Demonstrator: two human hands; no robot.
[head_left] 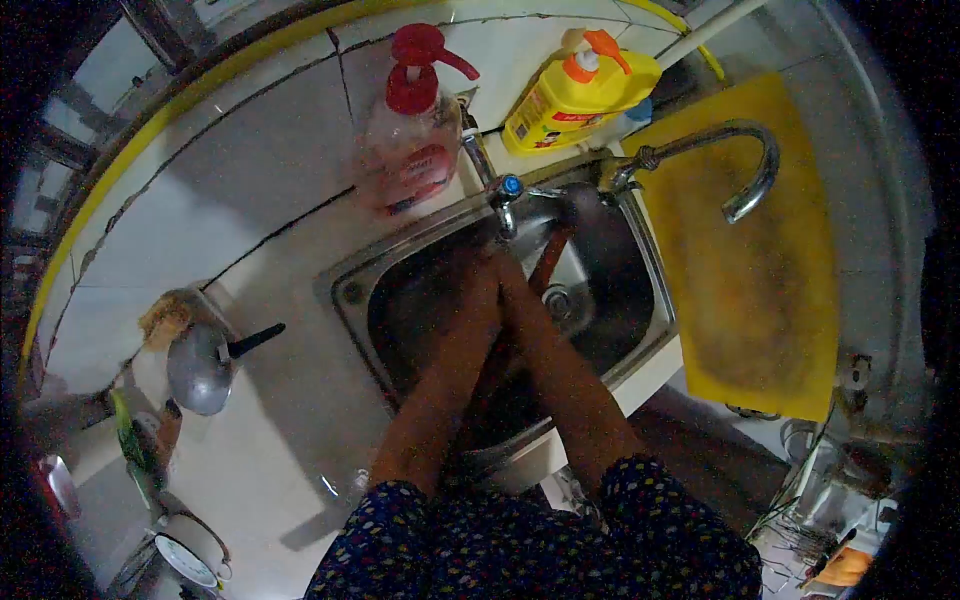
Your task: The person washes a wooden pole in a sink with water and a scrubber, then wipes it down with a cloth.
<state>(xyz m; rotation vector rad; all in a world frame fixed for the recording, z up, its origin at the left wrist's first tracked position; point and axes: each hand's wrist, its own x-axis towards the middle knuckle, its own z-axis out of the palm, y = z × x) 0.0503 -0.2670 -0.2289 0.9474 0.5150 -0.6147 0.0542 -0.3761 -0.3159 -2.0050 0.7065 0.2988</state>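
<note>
Since my left hand [486, 264] and right hand [511, 268] meet beneath the tap [508, 207], grip too dark to tell, I'd best work low within the sink [653, 262].

Around the two bare hands [498, 268]: oblong steel sink [652, 262], rim silver-grey, basin darkening to near black. Just beyond them: shiny silver metal tap [507, 217] with round blue cap [511, 185]. Farther, to their left: clear plastic bottle [438, 127], red pump top [412, 88]. Farther, to their right: bright yellow plastic bottle [540, 105], orange pump top [581, 67], red label band [578, 117]. Right of hands: flat yellow panel [755, 270], mottled brown. Well left: rounded grey metal pan [198, 370], black handle [257, 340]. Behind them: dark navy cloth sleeves [640, 500], multicoloured specks.
</note>
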